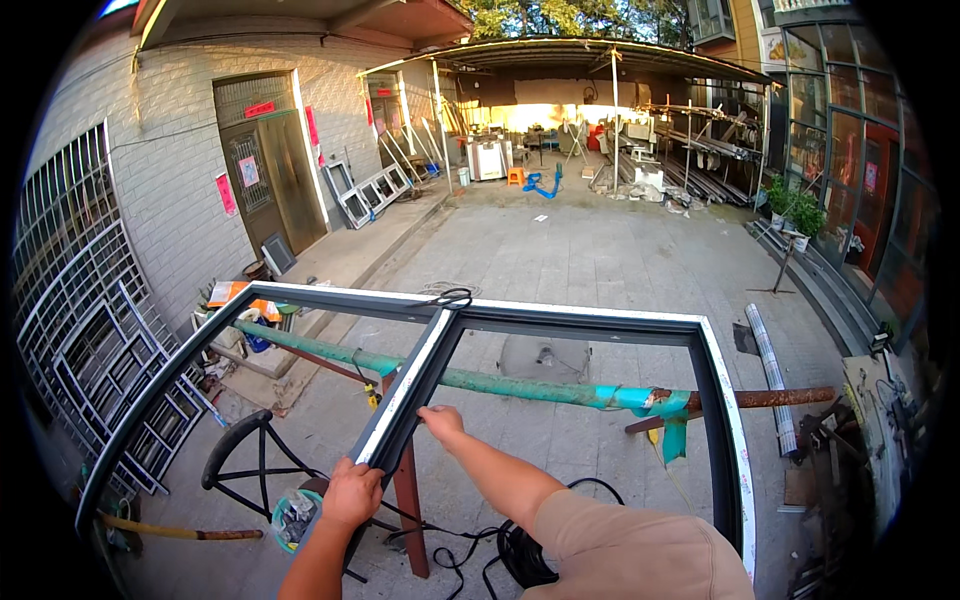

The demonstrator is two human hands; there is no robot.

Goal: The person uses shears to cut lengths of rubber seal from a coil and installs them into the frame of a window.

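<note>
A large dark grey window frame [590, 312] with white film on its faces lies before me, split by a middle bar [412, 372]. My left hand [350, 494] is closed over the near part of that bar. Farther along, my right hand [441, 424] pinches at the bar's right edge, where a thin black strip seems to run; the fingertips partly hide it. More black strip lies in a loose coil [522, 556] on the ground below my right arm. Several black loops [452, 298] rest at the bar's far end.
Under the frame runs a pipe support [520, 386] wrapped in green, its rusty end [785, 397] sticking out right. A black-armed chair [245, 450] and a bucket [294, 520] stand below left. White lattice grilles [115, 385] lean on the left wall; a wrapped bundle [771, 375] lies right.
</note>
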